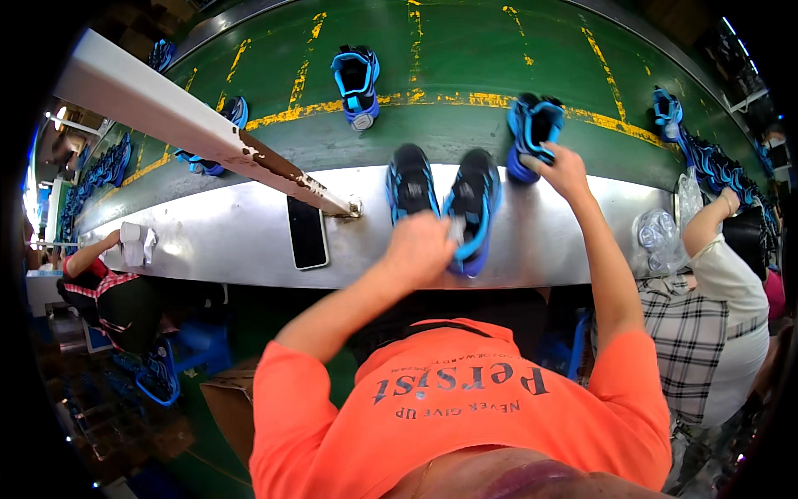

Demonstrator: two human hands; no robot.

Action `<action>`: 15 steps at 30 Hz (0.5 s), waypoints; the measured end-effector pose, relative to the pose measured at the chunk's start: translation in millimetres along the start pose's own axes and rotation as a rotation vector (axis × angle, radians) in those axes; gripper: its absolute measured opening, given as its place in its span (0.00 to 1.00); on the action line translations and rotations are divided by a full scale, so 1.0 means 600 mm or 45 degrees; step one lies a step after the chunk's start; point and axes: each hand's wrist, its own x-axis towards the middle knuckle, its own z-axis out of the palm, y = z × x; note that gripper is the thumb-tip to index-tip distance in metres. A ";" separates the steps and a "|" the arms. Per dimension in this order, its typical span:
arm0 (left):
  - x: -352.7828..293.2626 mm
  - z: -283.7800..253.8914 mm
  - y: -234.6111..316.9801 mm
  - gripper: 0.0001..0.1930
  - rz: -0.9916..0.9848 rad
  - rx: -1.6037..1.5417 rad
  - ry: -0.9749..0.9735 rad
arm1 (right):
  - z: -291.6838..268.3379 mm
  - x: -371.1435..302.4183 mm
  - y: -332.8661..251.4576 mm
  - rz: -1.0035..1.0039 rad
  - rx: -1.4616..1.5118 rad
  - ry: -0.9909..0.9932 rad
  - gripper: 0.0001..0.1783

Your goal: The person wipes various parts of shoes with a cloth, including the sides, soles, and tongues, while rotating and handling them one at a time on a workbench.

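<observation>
Two black and blue sneakers stand side by side before me on the metal ledge, toes pointing away: a left sneaker (411, 185) and a right sneaker (475, 195). My left hand (420, 249) is closed over the heel end of the left one. Its fingertips reach the opening of the right one, beside a small whitish patch; what they grip is hidden. My right hand (562, 171) pinches the heel of another sneaker (536, 125), whose opening faces up at the edge of the green belt.
A smartphone (307, 234) lies left of the pair, beside a slanted white post (208, 125). On the green belt (457, 50) sits one more sneaker (356, 79); others lie farther left and right. Co-workers sit at both sides, with clear plastic (657, 237) near the right one.
</observation>
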 end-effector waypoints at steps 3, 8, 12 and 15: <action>0.131 -0.015 -0.058 0.14 -0.179 0.042 0.098 | -0.013 -0.056 0.051 0.115 0.161 0.062 0.32; 0.295 -0.019 -0.143 0.12 -0.389 0.230 0.261 | -0.009 -0.090 0.074 0.011 0.080 0.092 0.29; 0.331 -0.027 -0.191 0.11 -0.350 0.509 0.740 | 0.010 -0.100 0.096 0.049 0.129 0.174 0.28; 0.302 0.003 -0.287 0.15 -0.819 0.438 0.579 | 0.015 -0.096 0.100 0.044 0.062 0.193 0.28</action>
